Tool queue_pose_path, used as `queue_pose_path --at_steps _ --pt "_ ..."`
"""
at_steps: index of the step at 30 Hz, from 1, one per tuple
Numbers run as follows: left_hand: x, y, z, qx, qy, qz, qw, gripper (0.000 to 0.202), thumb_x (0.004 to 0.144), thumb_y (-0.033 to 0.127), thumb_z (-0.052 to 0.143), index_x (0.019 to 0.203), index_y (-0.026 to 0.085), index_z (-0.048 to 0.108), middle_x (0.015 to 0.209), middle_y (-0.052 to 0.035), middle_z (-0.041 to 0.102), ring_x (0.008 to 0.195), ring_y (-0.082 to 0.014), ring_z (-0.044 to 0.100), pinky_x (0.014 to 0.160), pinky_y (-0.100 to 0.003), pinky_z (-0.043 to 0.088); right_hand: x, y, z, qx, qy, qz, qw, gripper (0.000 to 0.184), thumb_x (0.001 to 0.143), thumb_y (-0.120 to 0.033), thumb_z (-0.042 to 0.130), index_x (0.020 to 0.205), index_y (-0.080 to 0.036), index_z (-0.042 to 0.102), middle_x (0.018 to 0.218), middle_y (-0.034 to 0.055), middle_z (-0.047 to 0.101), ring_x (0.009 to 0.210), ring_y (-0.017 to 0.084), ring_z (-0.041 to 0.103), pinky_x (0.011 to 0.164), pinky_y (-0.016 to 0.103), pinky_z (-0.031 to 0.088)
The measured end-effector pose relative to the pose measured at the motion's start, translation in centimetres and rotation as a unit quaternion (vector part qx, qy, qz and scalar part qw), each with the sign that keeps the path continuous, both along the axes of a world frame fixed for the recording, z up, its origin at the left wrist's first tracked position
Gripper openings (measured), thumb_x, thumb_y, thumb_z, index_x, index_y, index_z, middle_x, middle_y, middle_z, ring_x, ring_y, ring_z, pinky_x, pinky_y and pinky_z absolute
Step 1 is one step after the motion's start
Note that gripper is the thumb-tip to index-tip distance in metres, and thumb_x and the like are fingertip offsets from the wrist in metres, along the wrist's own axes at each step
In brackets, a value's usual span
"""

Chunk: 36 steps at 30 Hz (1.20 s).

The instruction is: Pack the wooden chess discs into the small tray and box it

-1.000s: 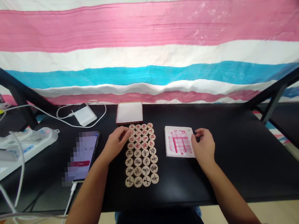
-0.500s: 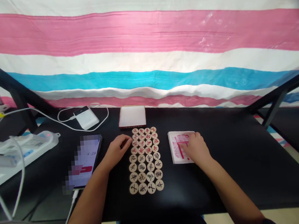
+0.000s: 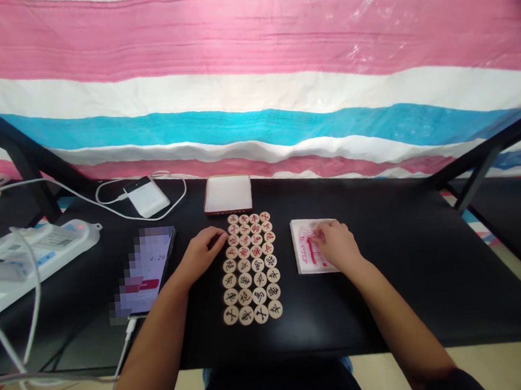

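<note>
Round wooden Chinese chess pieces (image 3: 250, 266) lie face up in close rows on the black table, red characters in the far rows and black ones in the near rows. My left hand (image 3: 203, 252) rests loosely curved at their left side, fingertips beside the far rows, holding nothing. To the right sits a shallow white box (image 3: 297, 247) with a sheet bearing red print (image 3: 311, 252) in it. My right hand (image 3: 339, 243) reaches over the box from the right, thumb and fingers pinched together on the sheet. The palm covers the box's right part.
Behind the pieces lies an open box lid (image 3: 228, 194), white inside. To the left are a phone (image 3: 147, 273) on a charging cable, a white power bank (image 3: 147, 198) and a power strip (image 3: 44, 260) with several cables. Striped sheeting (image 3: 252, 87) hangs behind the table.
My right fingers have drawn together over the box, and the red print under them looks different. My left hand stays beside the pieces. The whole view has shifted slightly.
</note>
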State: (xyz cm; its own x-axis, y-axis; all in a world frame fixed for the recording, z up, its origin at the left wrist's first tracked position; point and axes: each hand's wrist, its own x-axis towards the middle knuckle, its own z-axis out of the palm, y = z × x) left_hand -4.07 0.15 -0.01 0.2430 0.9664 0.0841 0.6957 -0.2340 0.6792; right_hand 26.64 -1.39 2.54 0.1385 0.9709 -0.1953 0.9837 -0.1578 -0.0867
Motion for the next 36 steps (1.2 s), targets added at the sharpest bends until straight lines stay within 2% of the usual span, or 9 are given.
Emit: queue_pose_path --at_steps 5,9,12,15,18,23,27,34,36 --pt "-0.1 -0.1 -0.2 -0.006 0.003 0.001 1.000 0.028 0.085 0.042 0.041 0.087 0.019 0.058 0.086 -0.0029 0.063 0.078 -0.0159 0.057 0.070 -0.026 0.043 1.0 -0.7 1.0 0.044 0.115 0.031 0.992 0.011 0.077 -0.022 0.051 0.083 -0.017 0.060 0.095 0.0098 0.057 0.091 0.022 0.050 0.077 0.032 0.037" --pt "0.0 -0.1 0.0 -0.011 0.006 0.004 1.000 0.030 0.084 0.045 0.042 0.085 0.019 0.058 0.085 -0.0032 0.063 0.077 -0.0166 0.057 0.066 -0.026 0.044 2.1 -0.3 3.0 0.089 0.284 0.015 0.955 0.011 0.078 -0.028 0.047 0.082 -0.020 0.052 0.075 0.0018 0.058 0.069 0.015 0.054 0.067 0.029 0.041" --pt "0.0 0.0 -0.2 -0.015 0.007 0.006 1.000 0.031 0.083 0.046 0.041 0.085 0.020 0.058 0.085 -0.0035 0.063 0.076 -0.0170 0.057 0.064 -0.026 0.044 2.4 1.6 3.6 0.153 0.363 -0.008 0.919 0.017 0.075 -0.035 0.052 0.082 -0.020 0.049 0.072 0.0004 0.058 0.064 0.014 0.053 0.063 0.028 0.042" --pt "-0.1 0.2 -0.4 -0.012 0.000 0.001 1.000 0.031 0.084 0.045 0.040 0.086 0.020 0.058 0.086 -0.0036 0.064 0.077 -0.0169 0.057 0.069 -0.027 0.045 1.8 4.7 3.1 0.227 0.397 -0.043 0.888 0.029 0.067 -0.033 0.059 0.089 -0.018 0.048 0.078 0.0029 0.059 0.065 0.014 0.055 0.064 0.029 0.044" --pt "-0.1 0.2 -0.3 -0.007 -0.001 -0.004 1.000 0.030 0.084 0.044 0.040 0.085 0.020 0.059 0.085 -0.0031 0.064 0.078 -0.0170 0.057 0.072 -0.028 0.046 0.7 8.3 1.9 0.227 0.433 -0.067 0.870 0.036 0.064 -0.029 0.060 0.095 -0.016 0.047 0.075 0.0029 0.060 0.064 0.014 0.057 0.064 0.030 0.047" --pt "-0.1 0.2 -0.1 -0.003 -0.008 -0.008 1.000 0.028 0.084 0.042 0.041 0.085 0.020 0.059 0.085 -0.0029 0.064 0.079 -0.0169 0.058 0.073 -0.028 0.046 -0.9 12.6 -0.7 0.219 0.420 -0.083 0.877 0.022 0.064 -0.026 0.057 0.082 -0.016 0.049 0.073 0.0044 0.061 0.065 0.016 0.059 0.063 0.029 0.048" --pt "-0.2 0.3 -0.2 -0.013 -0.011 -0.011 1.000 0.028 0.084 0.042 0.041 0.086 0.020 0.058 0.085 -0.0031 0.063 0.078 -0.0169 0.058 0.072 -0.028 0.046 -1.5 13.4 -2.1 0.223 0.379 -0.085 0.894 0.015 0.063 -0.024 0.057 0.076 -0.018 0.050 0.070 0.0045 0.062 0.065 0.017 0.058 0.065 0.031 0.047" --pt "-0.2 0.3 0.0 -0.034 -0.015 0.000 0.999 0.027 0.084 0.043 0.041 0.085 0.020 0.057 0.085 -0.0030 0.063 0.077 -0.0172 0.057 0.072 -0.029 0.045 0.5 10.1 -0.4 0.301 0.278 -0.096 0.907 0.021 0.070 -0.032 0.051 0.082 -0.015 0.054 0.087 0.0114 0.062 0.079 0.021 0.054 0.076 0.035 0.041" --pt "-0.2 0.3 0.0 -0.038 -0.016 0.008 0.999 0.028 0.084 0.044 0.040 0.085 0.021 0.055 0.082 -0.0022 0.063 0.075 -0.0168 0.057 0.072 -0.028 0.045 2.5 7.9 -0.1 0.330 0.251 -0.120 0.902 0.023 0.075 -0.037 0.046 0.079 -0.016 0.054 0.077 0.0082 0.061 0.071 0.019 0.053 0.071 0.033 0.040"
